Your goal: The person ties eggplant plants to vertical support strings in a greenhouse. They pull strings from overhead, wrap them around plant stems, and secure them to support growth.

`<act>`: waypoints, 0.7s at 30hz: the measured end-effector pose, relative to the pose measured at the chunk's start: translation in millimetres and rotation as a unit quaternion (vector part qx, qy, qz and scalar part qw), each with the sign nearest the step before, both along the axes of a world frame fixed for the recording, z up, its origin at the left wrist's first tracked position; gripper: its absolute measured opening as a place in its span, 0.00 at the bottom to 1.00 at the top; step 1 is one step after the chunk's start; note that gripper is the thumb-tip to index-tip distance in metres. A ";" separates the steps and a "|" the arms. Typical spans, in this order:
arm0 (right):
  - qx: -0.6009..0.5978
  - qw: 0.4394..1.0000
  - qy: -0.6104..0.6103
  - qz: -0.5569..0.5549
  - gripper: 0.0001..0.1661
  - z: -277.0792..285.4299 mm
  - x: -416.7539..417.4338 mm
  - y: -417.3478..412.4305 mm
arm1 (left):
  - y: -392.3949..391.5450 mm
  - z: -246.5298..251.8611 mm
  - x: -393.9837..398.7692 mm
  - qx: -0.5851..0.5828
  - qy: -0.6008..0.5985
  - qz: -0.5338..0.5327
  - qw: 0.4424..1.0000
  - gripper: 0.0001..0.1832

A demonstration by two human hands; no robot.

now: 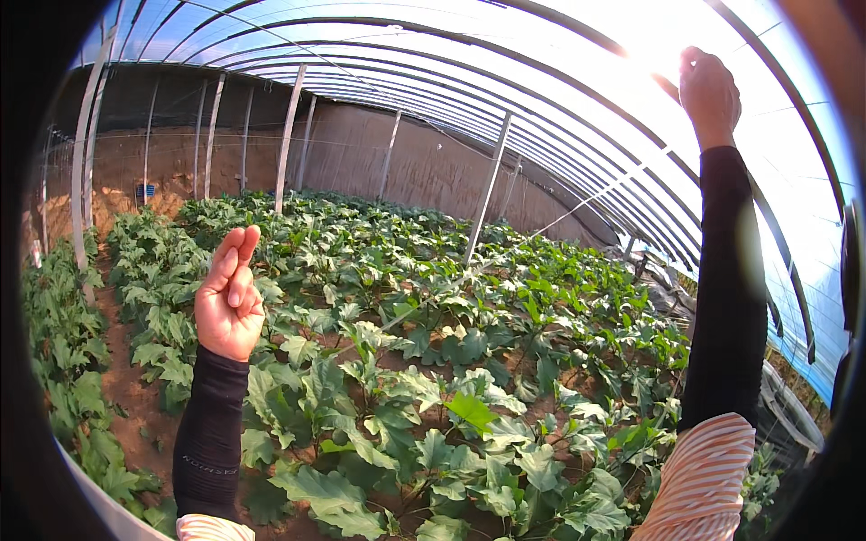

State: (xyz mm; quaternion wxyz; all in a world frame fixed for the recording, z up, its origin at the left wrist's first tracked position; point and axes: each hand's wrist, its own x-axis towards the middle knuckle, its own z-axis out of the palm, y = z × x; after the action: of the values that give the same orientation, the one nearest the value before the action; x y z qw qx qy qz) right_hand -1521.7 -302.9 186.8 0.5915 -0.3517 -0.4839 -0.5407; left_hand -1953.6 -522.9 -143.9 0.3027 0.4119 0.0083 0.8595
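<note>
My left hand [230, 297] is raised palm-up over the leafy rows, two fingers straight and the others bent in towards the thumb. Whether something thin is pinched in it cannot be made out. High at the right, my right hand [708, 95] is lifted towards the plastic roof film [595, 74], its fingers curled. Glare hides whether it grips anything. A pale string or tape [575, 205] slants from beneath the right hand down to the plants. Below both hands grow broad-leaved plants, apparently eggplants [467, 351]. Dark sleeves cover both forearms.
Curved roof ribs [433, 30] arch overhead. Slim posts [488, 189] stand among the rows. An earthen wall [433, 159] closes the far side. At left, a bare soil path [128, 379] runs between plants, with a blue crate [145, 190] farther back.
</note>
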 end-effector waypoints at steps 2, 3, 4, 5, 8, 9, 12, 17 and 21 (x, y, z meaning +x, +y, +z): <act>-0.135 0.986 -0.043 -0.089 0.11 28.0 -34.6 -5.3 | 11.8 10.5 11.8 -0.001 0.058 0.007 0.998 0.14; -0.194 0.974 -0.074 -0.085 0.11 35.7 -52.8 -5.9 | 7.1 18.7 16.6 -0.004 0.086 0.019 0.996 0.14; -0.249 0.959 -0.126 -0.038 0.11 38.3 -76.2 -4.3 | 7.9 24.7 17.9 -0.022 0.088 0.042 0.995 0.12; -0.350 0.908 -0.228 0.033 0.12 54.6 -91.5 9.6 | 10.4 27.9 18.8 -0.040 0.081 0.049 0.995 0.12; -0.388 0.866 -0.255 0.186 0.10 39.8 -108.3 -29.2 | 12.9 33.5 17.5 -0.052 0.115 0.042 0.991 0.11; -0.403 0.856 -0.254 0.203 0.12 40.0 -110.5 -38.8 | 31.1 28.0 13.2 -0.048 0.115 0.016 0.992 0.11; -0.334 0.887 -0.296 0.122 0.09 21.7 -128.0 -32.9 | 35.7 42.9 2.2 -0.071 0.130 0.020 0.989 0.11; -0.012 0.961 -0.251 -0.117 0.06 -7.1 -146.1 30.7 | 60.3 72.0 4.7 -0.078 0.150 -0.013 0.986 0.13; 0.097 0.983 -0.148 0.050 0.12 -33.6 -137.3 40.0 | 78.7 104.8 28.4 -0.058 0.217 -0.043 0.974 0.14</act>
State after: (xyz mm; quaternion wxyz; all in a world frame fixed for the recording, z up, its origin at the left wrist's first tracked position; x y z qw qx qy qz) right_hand -1659.0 -262.9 153.2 0.5708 -0.1838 -0.5287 -0.6007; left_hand -1925.2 -444.2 -39.1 0.3532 0.5701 0.1058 0.7342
